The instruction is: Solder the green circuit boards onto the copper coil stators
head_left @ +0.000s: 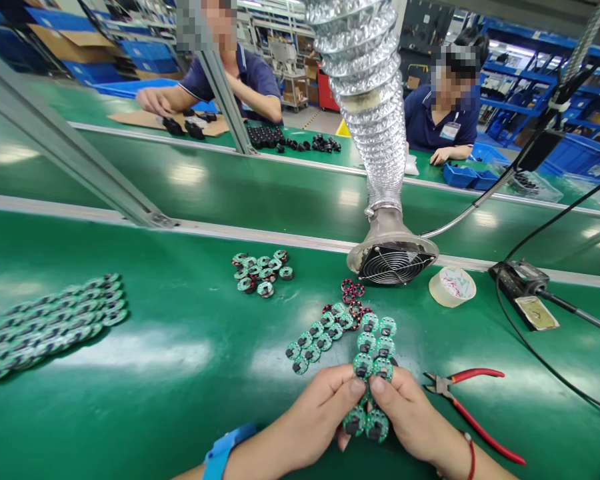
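Both hands meet at the lower middle of the head view, gripping a two-column panel of round green circuit boards (367,343). My left hand (325,410) pinches its left edge with the thumb on top; my right hand (405,407) pinches the right edge the same way. The panel's undersides and some fingers are hidden. Just left of it, another strip of round green boards (314,341) lies on the green table, with red and black round parts (353,291) beyond. Red-handled cutters (450,385) lie open to the right of my right hand.
A loose cluster of round boards (263,270) lies farther back; rows of joined boards (55,320) lie left. A fan hood (393,257) hangs low over the table. At right are a tape roll (453,287) and a soldering stand (525,283). Two people work across a rail.
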### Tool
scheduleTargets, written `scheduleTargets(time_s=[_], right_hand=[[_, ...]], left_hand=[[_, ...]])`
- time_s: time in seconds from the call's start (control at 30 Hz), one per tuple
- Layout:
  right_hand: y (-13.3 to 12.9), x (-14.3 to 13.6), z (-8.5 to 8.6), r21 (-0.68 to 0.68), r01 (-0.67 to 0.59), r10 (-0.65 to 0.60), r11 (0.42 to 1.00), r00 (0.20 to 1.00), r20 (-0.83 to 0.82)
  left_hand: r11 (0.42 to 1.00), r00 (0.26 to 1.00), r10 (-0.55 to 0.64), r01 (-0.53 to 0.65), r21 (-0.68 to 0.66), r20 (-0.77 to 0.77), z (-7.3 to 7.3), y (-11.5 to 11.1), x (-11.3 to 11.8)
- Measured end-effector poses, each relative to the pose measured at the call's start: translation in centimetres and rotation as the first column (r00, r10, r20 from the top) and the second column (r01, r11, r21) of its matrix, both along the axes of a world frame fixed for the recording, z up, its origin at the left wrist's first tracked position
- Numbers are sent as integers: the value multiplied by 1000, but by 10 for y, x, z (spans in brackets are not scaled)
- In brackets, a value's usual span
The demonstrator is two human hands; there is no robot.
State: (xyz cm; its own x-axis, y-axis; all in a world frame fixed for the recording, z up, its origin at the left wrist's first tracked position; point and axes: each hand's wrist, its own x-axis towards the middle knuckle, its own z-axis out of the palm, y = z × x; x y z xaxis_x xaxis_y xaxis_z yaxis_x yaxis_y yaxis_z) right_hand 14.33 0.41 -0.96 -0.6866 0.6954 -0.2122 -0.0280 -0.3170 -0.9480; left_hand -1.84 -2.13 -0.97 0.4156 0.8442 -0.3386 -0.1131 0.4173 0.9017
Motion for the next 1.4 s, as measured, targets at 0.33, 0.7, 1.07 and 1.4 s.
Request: scheduleTargets(time_s=[0.33, 0.7, 1.07, 1.4], right_hand=[[-11, 1, -3, -76, -6, -4, 997, 991, -131], [16, 14, 8, 23, -132, 116, 991, 934, 337], [10, 2, -4, 65, 37, -62, 997, 902, 428], [31, 32, 4, 322, 302, -419, 897, 813, 404]], left_hand=[[985, 964, 133, -104, -136, 229, 9, -2, 5], [991, 986, 122, -115, 67, -116, -2, 9, -4], [993, 962, -71, 92, 69, -264, -7, -11, -2], [983, 978, -180, 175, -51, -110, -2, -1, -1]])
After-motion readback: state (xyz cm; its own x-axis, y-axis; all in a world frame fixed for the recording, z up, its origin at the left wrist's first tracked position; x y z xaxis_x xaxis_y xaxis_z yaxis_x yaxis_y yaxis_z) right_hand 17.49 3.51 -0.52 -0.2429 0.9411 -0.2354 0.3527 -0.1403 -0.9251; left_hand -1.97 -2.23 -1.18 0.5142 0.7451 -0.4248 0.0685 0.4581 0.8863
